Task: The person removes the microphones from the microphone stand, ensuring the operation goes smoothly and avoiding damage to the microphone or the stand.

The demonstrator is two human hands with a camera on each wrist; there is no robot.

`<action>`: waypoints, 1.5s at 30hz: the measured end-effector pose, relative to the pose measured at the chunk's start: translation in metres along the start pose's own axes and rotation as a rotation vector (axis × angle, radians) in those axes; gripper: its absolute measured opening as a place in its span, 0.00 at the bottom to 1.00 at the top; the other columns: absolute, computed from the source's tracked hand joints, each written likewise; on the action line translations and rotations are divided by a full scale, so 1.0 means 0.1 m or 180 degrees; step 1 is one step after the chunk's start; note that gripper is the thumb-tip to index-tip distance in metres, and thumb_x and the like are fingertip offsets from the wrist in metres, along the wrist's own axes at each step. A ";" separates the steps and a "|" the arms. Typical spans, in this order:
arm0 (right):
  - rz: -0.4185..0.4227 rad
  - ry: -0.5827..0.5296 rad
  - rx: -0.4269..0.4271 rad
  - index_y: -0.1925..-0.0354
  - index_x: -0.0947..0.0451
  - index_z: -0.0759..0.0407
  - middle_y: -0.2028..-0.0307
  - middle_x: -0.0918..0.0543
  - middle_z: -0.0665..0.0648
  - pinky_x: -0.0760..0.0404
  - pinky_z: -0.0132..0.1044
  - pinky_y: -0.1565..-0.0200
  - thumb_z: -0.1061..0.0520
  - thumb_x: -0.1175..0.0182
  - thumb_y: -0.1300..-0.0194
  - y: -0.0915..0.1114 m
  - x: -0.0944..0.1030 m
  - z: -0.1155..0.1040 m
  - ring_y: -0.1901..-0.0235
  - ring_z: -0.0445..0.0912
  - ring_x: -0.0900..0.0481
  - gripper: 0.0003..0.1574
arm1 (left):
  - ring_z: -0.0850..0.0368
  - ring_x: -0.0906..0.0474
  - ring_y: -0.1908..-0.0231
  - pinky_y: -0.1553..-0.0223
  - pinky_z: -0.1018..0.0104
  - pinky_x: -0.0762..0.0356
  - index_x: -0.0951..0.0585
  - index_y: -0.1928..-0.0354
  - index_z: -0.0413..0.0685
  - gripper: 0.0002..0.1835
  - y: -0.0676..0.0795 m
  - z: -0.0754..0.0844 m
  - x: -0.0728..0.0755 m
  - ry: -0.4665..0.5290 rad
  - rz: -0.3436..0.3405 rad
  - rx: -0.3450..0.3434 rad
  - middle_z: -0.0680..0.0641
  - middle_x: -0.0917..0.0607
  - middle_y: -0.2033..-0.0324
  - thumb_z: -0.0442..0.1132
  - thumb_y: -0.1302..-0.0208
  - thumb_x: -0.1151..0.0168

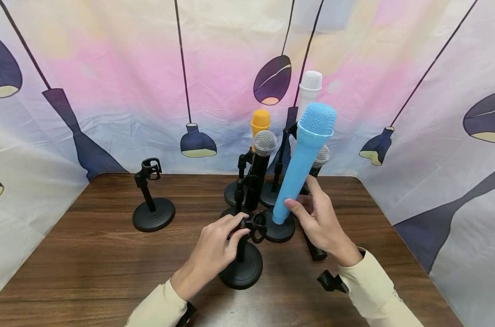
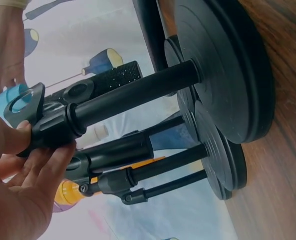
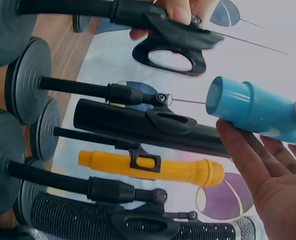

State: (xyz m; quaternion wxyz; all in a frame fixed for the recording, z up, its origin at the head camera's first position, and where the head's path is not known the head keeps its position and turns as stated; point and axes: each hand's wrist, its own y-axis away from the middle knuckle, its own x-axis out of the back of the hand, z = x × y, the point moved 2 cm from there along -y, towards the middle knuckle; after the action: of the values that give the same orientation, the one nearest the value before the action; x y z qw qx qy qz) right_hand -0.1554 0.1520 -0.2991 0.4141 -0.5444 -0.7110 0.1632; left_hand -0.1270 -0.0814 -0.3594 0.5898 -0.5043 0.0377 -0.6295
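Note:
My right hand (image 1: 323,222) grips a light blue microphone (image 1: 298,170) near its lower end, with the textured head up and tilted right. In the right wrist view, the bottom end of the blue microphone (image 3: 232,102) is apart from the nearest clip (image 3: 172,52). My left hand (image 1: 215,250) pinches the top of a black microphone stand (image 1: 241,270) just beside its ring-shaped clip (image 1: 257,227). The left wrist view shows the thumb and fingers (image 2: 48,170) around that joint, and the round base stands on the table.
Behind the hands, several stands hold a black microphone (image 1: 265,143), a yellow one (image 1: 260,120), a white one (image 1: 310,84) and another black one (image 1: 322,156) at right. A stand without a microphone (image 1: 153,213) is on the wooden table (image 1: 88,272) at left. A printed cloth (image 1: 129,91) hangs behind.

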 end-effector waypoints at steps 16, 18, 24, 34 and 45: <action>0.0146 0.0337 -0.0282 0.32 0.35 0.68 0.52 0.18 0.61 0.16 0.32 0.58 0.75 0.40 0.33 0.20 0.22 0.06 0.56 0.43 0.14 0.33 | 0.68 0.25 0.75 0.76 0.73 0.26 0.18 0.44 0.40 0.17 0.18 -0.16 0.28 -0.0278 0.0209 0.0121 0.51 0.17 0.65 0.30 0.35 0.31; 0.0171 0.0409 -0.0327 0.32 0.34 0.68 0.51 0.19 0.61 0.16 0.31 0.57 0.74 0.40 0.34 0.23 0.26 0.07 0.55 0.43 0.14 0.33 | 0.66 0.20 0.71 0.72 0.72 0.22 0.18 0.44 0.39 0.18 0.20 -0.18 0.32 -0.0307 0.0241 0.0106 0.50 0.16 0.65 0.28 0.35 0.31; 0.0230 0.0545 -0.0420 0.33 0.33 0.67 0.51 0.18 0.62 0.16 0.31 0.59 0.74 0.38 0.35 0.31 0.34 0.10 0.55 0.44 0.14 0.34 | 0.62 0.16 0.67 0.69 0.69 0.18 0.18 0.43 0.36 0.20 0.26 -0.22 0.43 -0.0433 0.0326 0.0117 0.49 0.16 0.65 0.26 0.37 0.31; 0.0285 0.0737 -0.0776 0.32 0.32 0.67 0.51 0.18 0.63 0.19 0.27 0.56 0.69 0.36 0.33 0.43 0.47 0.18 0.53 0.48 0.14 0.33 | 0.61 0.17 0.67 0.68 0.69 0.17 0.18 0.43 0.34 0.21 0.32 -0.29 0.59 -0.0572 0.0426 0.0205 0.47 0.15 0.64 0.24 0.40 0.30; 0.0314 0.0867 -0.0957 0.34 0.33 0.69 0.51 0.18 0.65 0.19 0.25 0.56 0.66 0.37 0.31 0.53 0.58 0.27 0.54 0.30 0.20 0.30 | 0.69 0.31 0.75 0.74 0.76 0.29 0.17 0.44 0.40 0.20 0.39 -0.40 0.77 -0.0751 0.0517 0.0281 0.55 0.23 0.71 0.24 0.38 0.31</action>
State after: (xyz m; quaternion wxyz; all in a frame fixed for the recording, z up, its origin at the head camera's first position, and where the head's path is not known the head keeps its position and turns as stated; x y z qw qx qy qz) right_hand -0.1460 0.2296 -0.3283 0.4119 -0.6513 -0.6373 0.0001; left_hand -0.1109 -0.1757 -0.3589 0.6607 -0.5437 -0.0190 -0.5172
